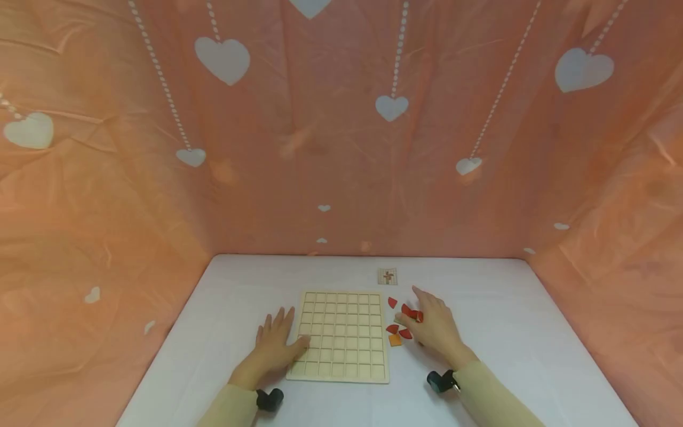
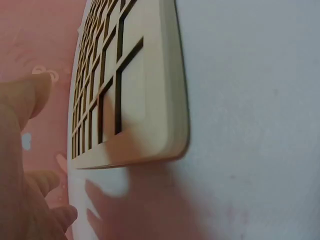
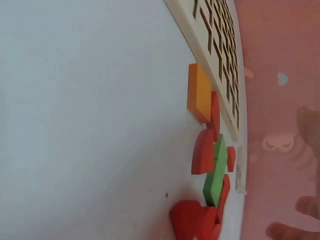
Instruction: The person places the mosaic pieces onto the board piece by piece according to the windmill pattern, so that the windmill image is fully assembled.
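A pale wooden board (image 1: 341,342) with a grid of square recesses lies flat on the table. My left hand (image 1: 273,345) is at its left edge, fingers spread and thumb reaching over the rim; in the left wrist view the thumb (image 2: 30,97) appears raised near the board's corner. To the right of the board lie several red curved-edge pieces (image 1: 392,302), an orange square piece (image 1: 395,340) and a green block (image 3: 215,182). Over these pieces hovers my right hand (image 1: 436,325), fingers extended, with nothing visibly held. Part of the pile is hidden beneath it in the head view.
A small square card (image 1: 387,276) with a brown pinwheel-like pattern lies behind the pieces. White cloth covers the table (image 1: 256,279). Orange-pink curtains (image 1: 341,148) with pale hearts enclose the back and sides.
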{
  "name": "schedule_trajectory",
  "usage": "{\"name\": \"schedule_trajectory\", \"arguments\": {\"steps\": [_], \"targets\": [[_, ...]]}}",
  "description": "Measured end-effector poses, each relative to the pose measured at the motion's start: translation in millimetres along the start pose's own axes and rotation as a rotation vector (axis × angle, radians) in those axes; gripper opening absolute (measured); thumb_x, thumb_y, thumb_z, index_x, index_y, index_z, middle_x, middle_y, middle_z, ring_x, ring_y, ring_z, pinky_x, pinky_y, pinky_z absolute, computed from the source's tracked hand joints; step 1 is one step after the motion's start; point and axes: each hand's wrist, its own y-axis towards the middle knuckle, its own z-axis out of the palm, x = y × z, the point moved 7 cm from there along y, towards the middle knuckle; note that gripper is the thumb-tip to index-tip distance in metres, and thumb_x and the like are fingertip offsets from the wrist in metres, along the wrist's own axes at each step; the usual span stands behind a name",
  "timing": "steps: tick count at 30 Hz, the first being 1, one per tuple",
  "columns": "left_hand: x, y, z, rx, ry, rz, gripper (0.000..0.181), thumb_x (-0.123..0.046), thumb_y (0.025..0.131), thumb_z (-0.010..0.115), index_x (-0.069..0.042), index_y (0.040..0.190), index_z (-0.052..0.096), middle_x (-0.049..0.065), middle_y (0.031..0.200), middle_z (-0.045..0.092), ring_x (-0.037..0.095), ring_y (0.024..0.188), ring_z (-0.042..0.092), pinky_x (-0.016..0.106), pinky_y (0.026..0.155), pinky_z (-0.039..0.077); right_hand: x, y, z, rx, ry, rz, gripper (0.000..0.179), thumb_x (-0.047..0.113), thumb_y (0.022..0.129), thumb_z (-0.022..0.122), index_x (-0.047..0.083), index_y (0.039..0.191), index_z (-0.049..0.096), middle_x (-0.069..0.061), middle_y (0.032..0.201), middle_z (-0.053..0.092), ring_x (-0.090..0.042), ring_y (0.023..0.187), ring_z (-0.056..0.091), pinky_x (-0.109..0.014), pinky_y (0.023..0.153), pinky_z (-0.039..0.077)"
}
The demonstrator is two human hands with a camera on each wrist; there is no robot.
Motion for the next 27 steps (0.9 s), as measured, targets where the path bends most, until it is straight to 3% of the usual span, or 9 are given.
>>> {"name": "schedule_trajectory", "arguments": {"steps": [7,12,15,20,27], "targets": [[4.4,7.1,5.4,-0.004,-0.001,0.014,0.073,-0.045,0.096,0.055,-0.006,0.152,0.029,0.025,0.157,0.014,0.052,0.14,-0.004,0.062,0.111,-0.008,-28,14.3,16,0.094,0.303,0.18,0.075,0.05,0.085,0.07,0.013,0.144,0.044,-0.018,0.139,0.05,-0.035,0.126,0.047,-0.052,0.101,0.043],[5.3,9.4,8.2,0.007,0.006,0.028,0.065,-0.034,0.097,0.057,-0.008,0.151,0.032,0.025,0.157,0.013,0.051,0.141,-0.007,0.063,0.11,-0.01,-41,21.2,23,0.136,0.428,0.254,0.056,0.047,0.087,0.069,0.016,0.132,0.057,-0.01,0.128,0.057,-0.029,0.113,0.052,-0.049,0.098,0.046],[4.7,11.0,8.3,0.017,0.014,0.026,0.064,-0.032,0.097,0.056,-0.009,0.152,0.032,0.024,0.158,0.011,0.049,0.141,-0.009,0.062,0.11,-0.011,-43,25.9,25,0.154,0.414,0.262,0.044,0.045,0.087,0.07,0.017,0.121,0.065,-0.007,0.119,0.06,-0.028,0.105,0.052,-0.049,0.093,0.046],[5.3,13.3,8.6,0.043,0.003,0.0,0.065,-0.033,0.097,0.055,-0.01,0.153,0.028,0.024,0.158,0.007,0.048,0.141,-0.012,0.061,0.11,-0.014,-47,29.9,29,0.164,0.335,0.285,0.029,0.043,0.082,0.075,0.023,0.102,0.07,-0.004,0.114,0.059,-0.03,0.106,0.044,-0.05,0.088,0.036],[11.2,17.2,13.7,0.063,-0.017,-0.023,0.067,-0.036,0.098,0.052,-0.013,0.155,0.023,0.02,0.16,0.001,0.043,0.142,-0.017,0.058,0.109,-0.018,-48,34.2,35,0.103,0.278,0.276,0.023,0.037,0.08,0.077,0.021,0.094,0.07,-0.01,0.116,0.056,-0.035,0.109,0.04,-0.052,0.09,0.027]]}}
